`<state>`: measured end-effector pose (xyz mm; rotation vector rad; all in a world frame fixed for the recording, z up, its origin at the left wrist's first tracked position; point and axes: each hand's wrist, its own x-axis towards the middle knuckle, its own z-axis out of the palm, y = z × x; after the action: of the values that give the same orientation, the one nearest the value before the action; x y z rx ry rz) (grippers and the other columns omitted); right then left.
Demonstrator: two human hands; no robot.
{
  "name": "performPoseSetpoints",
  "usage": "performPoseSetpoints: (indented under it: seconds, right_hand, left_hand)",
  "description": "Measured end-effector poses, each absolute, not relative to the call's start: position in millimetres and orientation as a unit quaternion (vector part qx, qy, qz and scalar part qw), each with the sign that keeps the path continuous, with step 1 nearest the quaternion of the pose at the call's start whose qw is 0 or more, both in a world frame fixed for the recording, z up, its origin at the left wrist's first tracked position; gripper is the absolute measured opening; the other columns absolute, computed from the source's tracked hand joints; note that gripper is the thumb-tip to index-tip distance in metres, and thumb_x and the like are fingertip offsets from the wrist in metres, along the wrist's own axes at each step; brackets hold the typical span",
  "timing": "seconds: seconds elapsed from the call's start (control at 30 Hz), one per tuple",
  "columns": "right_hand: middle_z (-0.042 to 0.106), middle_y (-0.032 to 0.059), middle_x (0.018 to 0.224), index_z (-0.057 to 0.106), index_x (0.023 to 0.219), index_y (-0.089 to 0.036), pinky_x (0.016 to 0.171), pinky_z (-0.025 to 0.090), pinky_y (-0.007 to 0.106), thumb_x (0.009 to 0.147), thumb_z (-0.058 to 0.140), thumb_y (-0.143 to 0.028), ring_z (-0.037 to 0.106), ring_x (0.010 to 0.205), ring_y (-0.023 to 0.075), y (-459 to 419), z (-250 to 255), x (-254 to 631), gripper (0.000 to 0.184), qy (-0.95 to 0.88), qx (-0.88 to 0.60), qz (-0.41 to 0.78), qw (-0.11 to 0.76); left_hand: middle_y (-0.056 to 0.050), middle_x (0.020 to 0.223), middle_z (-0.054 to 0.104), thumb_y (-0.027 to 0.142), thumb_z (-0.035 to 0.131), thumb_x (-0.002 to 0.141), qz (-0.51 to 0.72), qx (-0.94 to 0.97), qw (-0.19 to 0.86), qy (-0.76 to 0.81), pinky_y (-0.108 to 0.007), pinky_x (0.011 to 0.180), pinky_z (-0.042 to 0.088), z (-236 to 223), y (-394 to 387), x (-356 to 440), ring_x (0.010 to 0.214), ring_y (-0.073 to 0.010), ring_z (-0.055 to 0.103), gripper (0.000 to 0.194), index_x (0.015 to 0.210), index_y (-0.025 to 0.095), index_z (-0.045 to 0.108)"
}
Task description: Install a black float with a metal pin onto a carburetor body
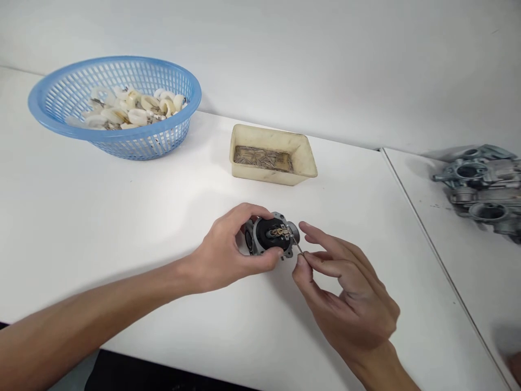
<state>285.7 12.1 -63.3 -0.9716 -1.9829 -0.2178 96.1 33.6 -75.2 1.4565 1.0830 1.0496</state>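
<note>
Hidden behind the left hand (222,252): much of the carburetor body (272,234), with its underside out of sight. Too small to tell: the thin metal pin (298,245) at the fingertips of the right hand (350,293), also the single pieces in the pile of pins (262,158) inside the tray (301,163), and the metal bits (97,102) between the white rings (126,108) in the blue basket (114,61). Cut off by the right edge, and a little blurred: the cast metal carburetor bodies (480,187). Cut off at the lower right corner, blurred too: a hand (516,366) of unclear owner.

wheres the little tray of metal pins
In the head view, the beige plastic tray sits near the table's back edge, right of the blue basket, beyond the carburettor.
</note>
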Motion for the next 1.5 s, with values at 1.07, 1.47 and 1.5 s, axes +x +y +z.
performPoseSetpoints:
  seconds: [1.07,1.47,1.5]
  right_hand:
    - [0.078,0.0138,0.111,0.052,0.084,-0.021,0.051,0.062,0.029,0.077,0.072,0.004,0.076,0.084,0.0228,11.8,-65.9,287.9,0.033,-0.801,-0.405,-0.085,0.433]
    - [0.078,0.0134,0.111,0.055,0.087,-0.021,0.052,0.063,0.03,0.077,0.073,0.004,0.076,0.084,0.0236,12.3,-66.6,287.6,0.033,-0.808,-0.386,-0.08,0.438]
    - [0.078,0.0134,0.111,0.055,0.086,-0.021,0.053,0.063,0.031,0.076,0.073,0.004,0.076,0.083,0.0237,12.4,-66.9,287.5,0.033,-0.807,-0.386,-0.084,0.439]
  left_hand:
    - [-0.002,0.108,0.07,0.03,0.081,0.076,0.438,0.588,0.508,0.452,-0.029,0.076,0.051,-76.1,32.5,95.1,0.088,-0.0148,0.062,0.038,0.109,0.024,0.063]
    - [-0.004,0.114,0.069,0.033,0.081,0.076,0.442,0.585,0.509,0.451,-0.03,0.079,0.052,-78.4,31.9,95.4,0.096,-0.0178,0.064,0.039,0.109,0.023,0.063]
    - [-0.004,0.114,0.069,0.033,0.081,0.076,0.442,0.586,0.507,0.451,-0.03,0.078,0.052,-78.4,32.1,95.3,0.096,-0.0176,0.064,0.039,0.109,0.023,0.063]
